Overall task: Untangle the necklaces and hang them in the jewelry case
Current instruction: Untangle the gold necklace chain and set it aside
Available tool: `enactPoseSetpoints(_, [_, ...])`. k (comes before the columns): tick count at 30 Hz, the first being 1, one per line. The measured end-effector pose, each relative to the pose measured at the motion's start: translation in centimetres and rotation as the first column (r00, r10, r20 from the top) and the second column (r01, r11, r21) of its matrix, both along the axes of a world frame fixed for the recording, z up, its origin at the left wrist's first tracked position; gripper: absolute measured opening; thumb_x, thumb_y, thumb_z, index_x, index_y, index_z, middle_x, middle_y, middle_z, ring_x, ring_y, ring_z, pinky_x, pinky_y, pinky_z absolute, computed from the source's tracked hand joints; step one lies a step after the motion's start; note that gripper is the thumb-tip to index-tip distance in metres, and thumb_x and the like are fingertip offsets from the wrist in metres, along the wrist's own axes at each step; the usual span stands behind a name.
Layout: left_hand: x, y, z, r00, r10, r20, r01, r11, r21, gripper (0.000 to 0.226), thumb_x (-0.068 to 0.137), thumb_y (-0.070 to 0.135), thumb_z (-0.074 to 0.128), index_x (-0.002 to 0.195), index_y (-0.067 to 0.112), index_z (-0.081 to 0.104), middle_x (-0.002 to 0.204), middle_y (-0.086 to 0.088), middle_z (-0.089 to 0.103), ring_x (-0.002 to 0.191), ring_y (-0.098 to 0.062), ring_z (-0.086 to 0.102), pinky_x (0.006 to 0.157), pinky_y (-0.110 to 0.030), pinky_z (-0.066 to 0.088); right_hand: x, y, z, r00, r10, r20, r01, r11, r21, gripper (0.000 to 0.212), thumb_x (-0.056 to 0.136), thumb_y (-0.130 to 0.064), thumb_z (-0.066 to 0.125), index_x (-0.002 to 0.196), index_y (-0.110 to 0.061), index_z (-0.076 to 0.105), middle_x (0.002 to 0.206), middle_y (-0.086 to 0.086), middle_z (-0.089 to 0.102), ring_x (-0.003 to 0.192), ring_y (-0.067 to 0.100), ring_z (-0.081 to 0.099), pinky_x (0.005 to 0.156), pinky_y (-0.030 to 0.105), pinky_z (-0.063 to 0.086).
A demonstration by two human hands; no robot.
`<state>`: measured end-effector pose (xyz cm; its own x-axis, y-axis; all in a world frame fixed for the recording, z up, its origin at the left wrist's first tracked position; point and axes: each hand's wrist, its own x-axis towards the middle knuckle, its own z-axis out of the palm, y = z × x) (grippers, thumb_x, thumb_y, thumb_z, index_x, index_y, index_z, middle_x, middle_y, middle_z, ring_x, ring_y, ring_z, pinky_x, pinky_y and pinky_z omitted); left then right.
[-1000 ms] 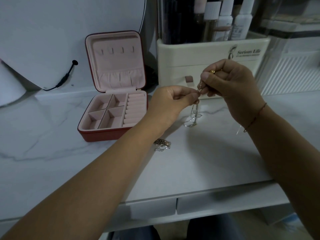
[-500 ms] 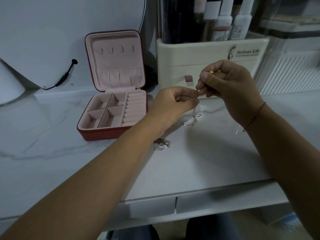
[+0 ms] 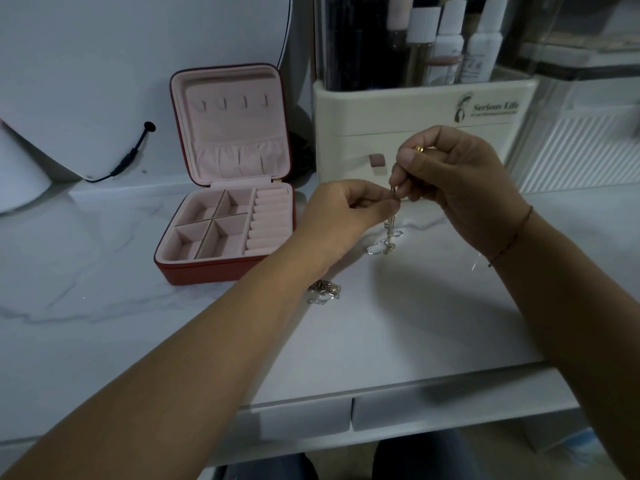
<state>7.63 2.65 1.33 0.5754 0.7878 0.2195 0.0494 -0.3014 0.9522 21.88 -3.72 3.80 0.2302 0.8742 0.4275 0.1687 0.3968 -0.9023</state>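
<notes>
Above countertop (image 3: 415, 327), hands (image 3: 343, 216) (image 3: 460, 181) pinch necklace (image 3: 390, 233)

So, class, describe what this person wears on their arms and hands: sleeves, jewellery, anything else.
The left forearm and right forearm are bare, no sleeves in view. The right hand carries a small gold ring on one finger, and a thin dark red string bracelet circles its wrist. The left hand shows no ring or wristband.
</notes>
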Motion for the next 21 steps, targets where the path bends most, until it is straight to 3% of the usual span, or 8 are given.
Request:
enactPoseSetpoints(5, [-0.07, 0.34, -0.05, 1.000, 0.018, -0.022, -0.017, 0.999, 0.030, 0.013, 0.087, 0.017, 0.068, 0.079, 0.027, 0.072, 0.071, 0.007, 0.070, 0.071, -0.007, 0.061, 0.075, -0.029, 0.050, 0.10, 0.12, -0.07, 1.000, -0.012, -0.006, 0.012, 1.000, -0.012, 0.006, 0.093, -0.006, 0.057, 0.087, -0.008, 0.056, 0.068, 0.002, 0.069, 0.058, 0.013, 0.061, 0.057, 0.023, 0.047])
enactPoseSetpoints(11, [-0.26, 0.12, 0.39, 0.998, 0.009, 0.054, -0.007, 0.999, -0.031, 0.011, 0.085, 0.001, 0.067, 0.083, 0.012, 0.069, 0.063, 0.008, 0.068, 0.059, 0.002, 0.062, 0.058, -0.007, 0.043, 0.20, 0.17, -0.30, 0.999, -0.037, 0.025, 0.038, 0.997, -0.061, 0.005, 0.092, -0.006, 0.058, 0.087, -0.007, 0.058, 0.068, 0.002, 0.069, 0.058, 0.012, 0.060, 0.057, 0.022, 0.046])
enactPoseSetpoints(16, [-0.21, 0.03, 0.49, 0.999, 0.043, 0.028, -0.042, 0.999, -0.034, 0.010, 0.089, 0.012, 0.065, 0.079, 0.013, 0.067, 0.070, 0.002, 0.069, 0.062, 0.000, 0.060, 0.061, -0.010, 0.046, 0.31, 0.32, -0.42, 0.996, -0.088, 0.033, 0.091, 0.993, -0.079, 0.004, 0.090, -0.009, 0.062, 0.086, -0.009, 0.060, 0.065, -0.004, 0.069, 0.058, 0.008, 0.058, 0.059, 0.021, 0.047])
enactPoseSetpoints(21, [-0.21, 0.20, 0.41, 0.999, 0.048, 0.005, -0.048, 0.997, -0.059, 0.026, 0.091, 0.032, 0.062, 0.072, 0.015, 0.066, 0.068, 0.006, 0.066, 0.068, -0.006, 0.058, 0.069, -0.017, 0.047, 0.59, 0.50, -0.57, 0.987, -0.155, 0.039, 0.158, 0.984, -0.081, 0.007, 0.090, -0.010, 0.062, 0.084, -0.012, 0.061, 0.065, -0.007, 0.066, 0.062, 0.006, 0.058, 0.063, 0.018, 0.047])
